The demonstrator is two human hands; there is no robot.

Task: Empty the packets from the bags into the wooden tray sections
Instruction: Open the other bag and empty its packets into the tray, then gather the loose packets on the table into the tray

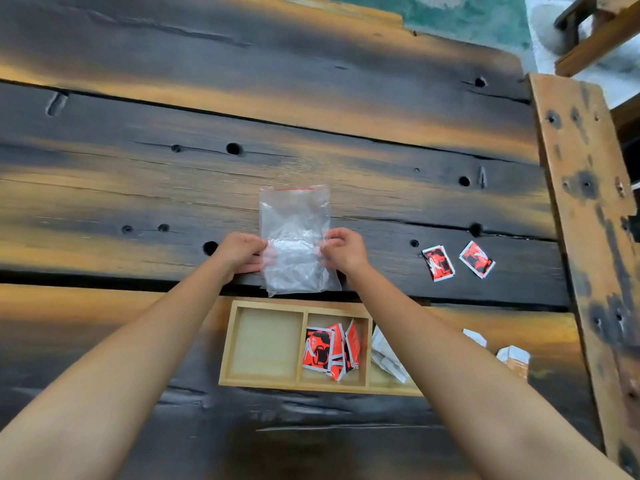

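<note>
A clear plastic zip bag (296,237) with a red seal strip lies flat on the dark table, looking empty. My left hand (239,252) pinches its left edge and my right hand (343,251) pinches its right edge. Just below the bag sits a wooden tray (228,341) with three sections. Its left section is bare, its middle section holds several red-and-black packets (329,348), and its right section holds white packets (386,355), partly hidden by my right forearm.
Two red-and-black packets (438,263) (477,259) lie loose on the table to the right of the bag. Two white packets (514,356) (475,337) lie right of the tray. A worn wooden beam (588,220) borders the table's right side.
</note>
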